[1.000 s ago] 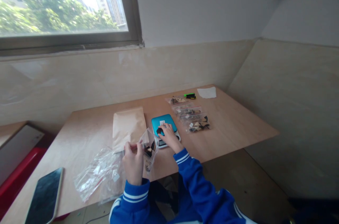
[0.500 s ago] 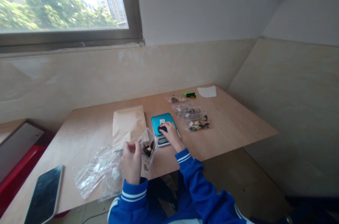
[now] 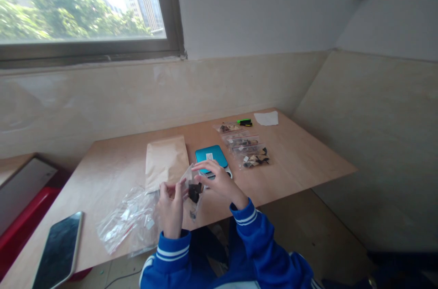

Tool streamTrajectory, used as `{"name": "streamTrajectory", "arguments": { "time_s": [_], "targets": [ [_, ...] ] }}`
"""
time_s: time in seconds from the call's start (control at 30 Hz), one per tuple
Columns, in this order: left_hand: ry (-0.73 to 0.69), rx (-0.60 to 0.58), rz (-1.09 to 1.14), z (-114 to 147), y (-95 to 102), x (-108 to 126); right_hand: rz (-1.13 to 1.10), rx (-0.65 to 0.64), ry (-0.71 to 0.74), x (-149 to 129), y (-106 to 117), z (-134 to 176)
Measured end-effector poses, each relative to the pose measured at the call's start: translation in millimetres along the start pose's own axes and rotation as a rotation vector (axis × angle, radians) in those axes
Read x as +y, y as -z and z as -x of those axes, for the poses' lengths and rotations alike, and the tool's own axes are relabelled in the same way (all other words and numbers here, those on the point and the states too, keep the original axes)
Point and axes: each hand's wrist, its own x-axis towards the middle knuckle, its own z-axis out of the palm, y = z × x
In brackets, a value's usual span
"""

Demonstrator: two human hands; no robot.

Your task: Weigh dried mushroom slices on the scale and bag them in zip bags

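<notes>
Both hands meet low in the middle of the frame, blue sleeves with white cuff stripes rising from the bottom edge. The left hand [image 3: 171,207] stands upright, back toward the camera, fingers curled at the top and pinching the left rim of a small clear bag [image 3: 192,188]. The right hand [image 3: 219,179] comes in from the right, palm down, wrist bent, fingers stretched leftward over the bag's mouth; its grip is narrow, fingertips closed on a dark piece [image 3: 195,190] at the bag's opening. Whether the piece is already inside the bag is hard to tell.

The bag hangs with its long axis roughly vertical, mouth up and tilted a little toward the right hand, bottom corner dangling just above the near edge of the surface [image 3: 294,161]. It lies between the two hands, right of the left grip and below-left of the right fingertips.

Just behind the right hand sits a teal scale [image 3: 210,156]. Left of it lies a brown paper envelope [image 3: 166,161]. Right of the scale, a row of filled bags [image 3: 246,147] runs toward the upper right, ending near a green marker [image 3: 245,122] and a white slip [image 3: 267,118]. A heap of empty bags [image 3: 128,225] lies at lower left, beside a phone [image 3: 58,252].
</notes>
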Motion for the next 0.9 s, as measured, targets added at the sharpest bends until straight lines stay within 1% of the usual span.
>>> {"name": "streamTrajectory", "arguments": {
  "time_s": [0.1,0.2,0.27,0.43,0.53,0.6,0.63,0.77,0.83,0.9],
  "targets": [
    [0.091,-0.085,0.176,3.6,1.7,4.4,0.026,0.083,-0.029,7.6,2.3,2.5],
    [0.089,-0.144,0.225,5.0,5.0,8.6,-0.018,0.125,-0.034,15.9,6.0,5.5],
    [0.091,-0.191,0.226,4.3,6.6,11.8,-0.074,0.119,-0.047,18.3,8.5,8.4],
    [0.122,-0.286,0.190,-2.8,7.5,17.5,-0.132,0.012,-0.073,16.3,14.4,15.1],
    [0.178,-0.338,0.199,-6.6,7.8,17.2,-0.179,0.038,-0.115,16.0,15.2,16.2],
    [0.202,-0.370,0.200,-7.5,7.9,16.1,-0.242,0.117,-0.155,16.2,13.5,15.9],
    [0.209,-0.389,0.213,-7.4,7.9,15.6,-0.279,0.181,-0.175,16.0,12.3,15.5],
    [0.221,-0.485,0.356,-4.5,7.4,14.1,-0.352,0.525,-0.230,13.4,8.3,13.7],
    [0.155,-0.510,0.393,-1.5,6.6,13.9,-0.346,0.660,-0.252,12.4,8.0,12.8],
    [0.059,-0.484,0.346,2.0,5.0,13.8,-0.352,0.755,-0.273,12.7,8.5,12.3]
  ]
}}
